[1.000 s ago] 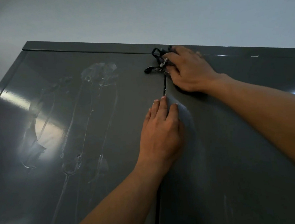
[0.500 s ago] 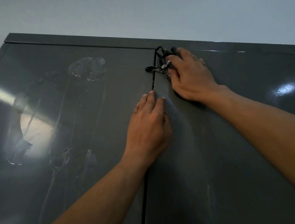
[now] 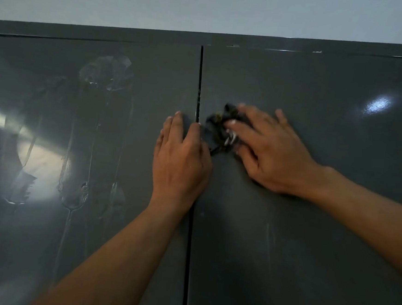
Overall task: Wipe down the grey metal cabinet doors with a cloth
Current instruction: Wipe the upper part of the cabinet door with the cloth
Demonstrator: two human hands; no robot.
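While glare streaks the left door [image 3: 46,212], the left hand [image 3: 180,160] lies flat across the centre seam [image 3: 200,80], grip wide; just beside it, the right hand [image 3: 272,155] holds a dark crumpled cloth [image 3: 217,132] in its grip against the right door [image 3: 308,245].

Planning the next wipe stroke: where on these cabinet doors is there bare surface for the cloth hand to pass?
Free: the right door between the right hand and the cabinet's top edge. The left door left of the left hand, though a flower picture sits there. Crowded: the centre seam, where both hands and the cloth meet.
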